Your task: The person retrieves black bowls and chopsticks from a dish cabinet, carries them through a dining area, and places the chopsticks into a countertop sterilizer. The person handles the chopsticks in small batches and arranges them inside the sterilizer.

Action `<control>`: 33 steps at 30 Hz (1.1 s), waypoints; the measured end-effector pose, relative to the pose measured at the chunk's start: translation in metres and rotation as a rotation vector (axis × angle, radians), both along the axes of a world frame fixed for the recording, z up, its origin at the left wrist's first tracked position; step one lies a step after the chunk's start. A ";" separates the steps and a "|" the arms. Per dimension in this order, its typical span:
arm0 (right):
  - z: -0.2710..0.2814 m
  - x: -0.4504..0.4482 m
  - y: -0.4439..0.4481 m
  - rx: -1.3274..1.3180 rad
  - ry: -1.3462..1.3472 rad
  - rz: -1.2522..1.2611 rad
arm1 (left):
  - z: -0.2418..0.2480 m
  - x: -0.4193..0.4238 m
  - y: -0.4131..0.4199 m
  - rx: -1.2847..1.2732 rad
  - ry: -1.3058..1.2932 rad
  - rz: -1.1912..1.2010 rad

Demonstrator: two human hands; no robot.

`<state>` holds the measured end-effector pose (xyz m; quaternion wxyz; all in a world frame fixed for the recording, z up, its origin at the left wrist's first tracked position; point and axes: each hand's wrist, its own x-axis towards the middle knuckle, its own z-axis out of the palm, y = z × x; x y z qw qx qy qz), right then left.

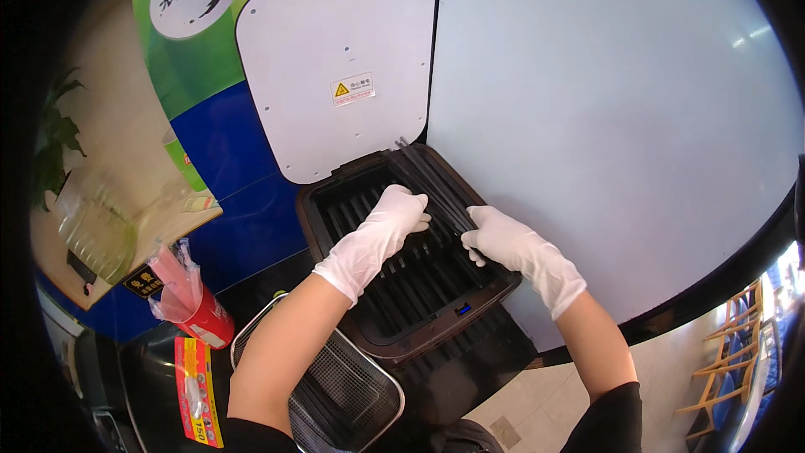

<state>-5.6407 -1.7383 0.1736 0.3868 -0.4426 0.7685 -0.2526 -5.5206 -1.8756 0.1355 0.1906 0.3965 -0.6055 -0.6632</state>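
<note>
A bundle of black chopsticks [434, 185] slants over the right side of an open chopstick box [305, 211], its upper ends slightly blurred. My right hand [497, 236], in a white glove, grips the bundle near its lower end. Left of the bundle, my left hand [402, 211], also gloved, is curled above the slotted interior. Its fingertips come close to the chopsticks; whether they hold any is hidden. More dark sticks [393, 267] lie in rows inside the box. The white lid [339, 75] stands raised at the back and bears a warning label [353, 89].
Below my left forearm sits a wire mesh basket [371, 384] with black chopsticks in it. A red cup [210, 321] of wrapped pink items and a red-yellow packet [198, 390] are on the black counter [151, 371]. A pale panel [604, 126] borders the box at right.
</note>
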 end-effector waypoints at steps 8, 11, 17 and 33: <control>-0.043 0.001 -0.043 0.071 0.031 -0.102 | -0.035 -0.010 -0.032 -0.755 -0.504 -0.069; -0.055 -0.005 -0.054 0.156 0.198 -0.012 | -0.036 -0.014 -0.036 -0.851 -0.525 -0.089; -0.044 0.009 -0.052 0.092 0.524 0.020 | -0.038 -0.006 -0.046 -0.848 -0.519 -0.135; -0.020 0.011 -0.032 -0.109 0.516 0.015 | -0.030 0.011 -0.048 -0.737 -0.314 -0.099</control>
